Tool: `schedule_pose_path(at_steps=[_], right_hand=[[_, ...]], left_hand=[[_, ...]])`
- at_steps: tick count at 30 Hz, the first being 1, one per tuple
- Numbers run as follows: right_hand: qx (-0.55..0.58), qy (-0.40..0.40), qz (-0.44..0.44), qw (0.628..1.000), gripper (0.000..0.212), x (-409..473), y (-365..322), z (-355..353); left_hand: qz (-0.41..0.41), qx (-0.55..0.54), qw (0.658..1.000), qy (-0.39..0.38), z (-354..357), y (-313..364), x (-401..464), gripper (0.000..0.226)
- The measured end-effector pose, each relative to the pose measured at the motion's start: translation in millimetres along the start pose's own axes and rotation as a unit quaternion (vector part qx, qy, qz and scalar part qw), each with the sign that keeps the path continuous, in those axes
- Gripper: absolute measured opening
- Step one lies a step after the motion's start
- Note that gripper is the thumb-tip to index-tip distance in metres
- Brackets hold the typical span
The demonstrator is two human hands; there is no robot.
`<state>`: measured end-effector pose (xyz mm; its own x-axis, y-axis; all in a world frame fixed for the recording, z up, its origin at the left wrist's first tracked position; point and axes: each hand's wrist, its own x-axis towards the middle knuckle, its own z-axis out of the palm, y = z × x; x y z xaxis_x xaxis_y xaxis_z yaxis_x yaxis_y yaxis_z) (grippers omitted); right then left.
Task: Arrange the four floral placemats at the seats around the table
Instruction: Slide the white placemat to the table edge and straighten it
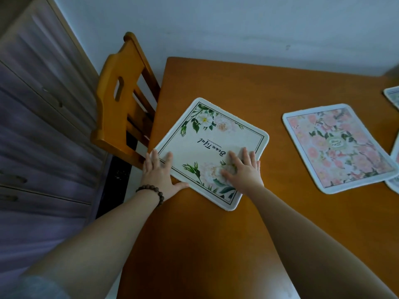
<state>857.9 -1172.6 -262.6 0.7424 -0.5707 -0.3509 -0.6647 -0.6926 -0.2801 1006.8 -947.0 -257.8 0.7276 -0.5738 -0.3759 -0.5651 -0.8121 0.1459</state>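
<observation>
a cream placemat (212, 147) with white flowers, green leaves and the word "beautiful" lies turned at an angle on the brown wooden counter (216, 244), close to its left edge and just beside a wooden chair (123, 93) pushed up to that side. the left hand (158, 175) lies flat with fingers (154, 158) spread at the mat's left corner, fingertips on the mat and thumb along its near-left edge; it grips nothing. a dark bead bracelet (152, 192) circles that wrist. the right hand (244, 169) presses palm down on the mat's near half, fingers outstretched and apart, holding nothing. to the right, well apart from this mat, a pink flowered placemat (336, 147) lies flat on the counter. parts of more mats (393, 97) show at the right edge of the view. a cabinet with drawers (43, 126) stands on the left.
</observation>
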Motion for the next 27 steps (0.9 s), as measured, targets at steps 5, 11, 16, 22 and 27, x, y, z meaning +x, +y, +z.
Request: schedule_pose_path(at_steps=[5,11,16,22,27], right_hand=[[0.003,0.007,-0.002,1.000,0.076,30,-1,-11],[0.008,0.014,0.008,1.000,0.076,49,-2,-19],[0.005,0.019,0.025,0.999,0.073,45,-9,-21],[0.056,0.029,0.060,0.996,0.068,11,-31,-24],[0.075,0.058,0.064,0.993,0.069,-28,-55,-23]], left_hand=[[-0.002,0.004,1.000,0.005,-8,3,31,0.116],[0.001,0.002,1.000,0.010,-19,8,55,0.117],[0.015,0.000,1.000,0.028,-23,7,49,0.110],[0.060,-0.029,0.996,0.056,-41,1,25,0.098],[0.097,-0.009,0.992,0.076,-64,-12,4,0.090]])
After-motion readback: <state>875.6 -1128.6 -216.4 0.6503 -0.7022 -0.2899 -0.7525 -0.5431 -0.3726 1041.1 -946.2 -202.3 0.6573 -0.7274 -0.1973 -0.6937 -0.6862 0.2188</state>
